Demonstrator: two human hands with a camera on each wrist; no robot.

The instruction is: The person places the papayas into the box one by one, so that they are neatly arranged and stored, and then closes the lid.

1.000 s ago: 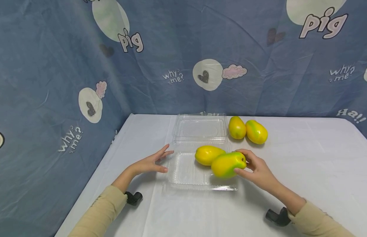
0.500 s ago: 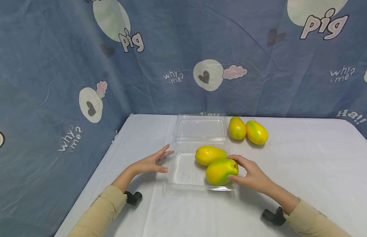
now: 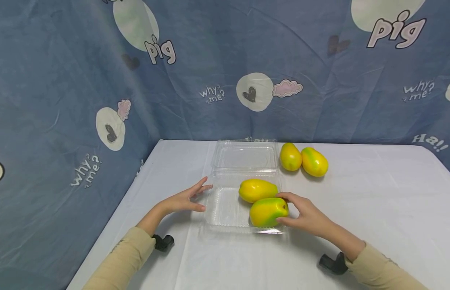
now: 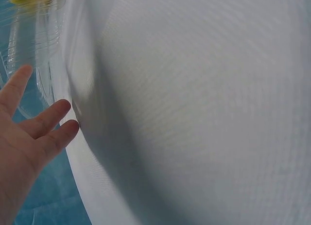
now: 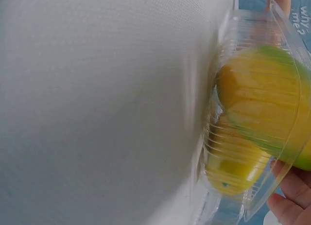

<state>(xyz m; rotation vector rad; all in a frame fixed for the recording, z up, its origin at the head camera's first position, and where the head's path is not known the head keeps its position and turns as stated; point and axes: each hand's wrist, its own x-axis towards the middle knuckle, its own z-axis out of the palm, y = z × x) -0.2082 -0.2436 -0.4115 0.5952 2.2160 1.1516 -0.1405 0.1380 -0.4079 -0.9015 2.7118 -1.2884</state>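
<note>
A clear plastic clamshell box lies with its lid folded back on the white table. Two yellow-green mangoes are in its base: one yellow mango behind, and a greener mango in front, at the right side. My right hand holds the front mango by its right end, thumb in front and fingers behind. In the right wrist view both mangoes show through the box wall, with my fingertips at the rim. My left hand, fingers spread, is beside the box's left edge and holds nothing.
Two more mangoes, a left one and a right one, lie side by side to the right of the lid. A blue printed cloth hangs behind and to the left of the table.
My right hand has lowered the front mango toward me and slightly left, into the box's front right part. The left hand and the other mangoes have stayed put.
</note>
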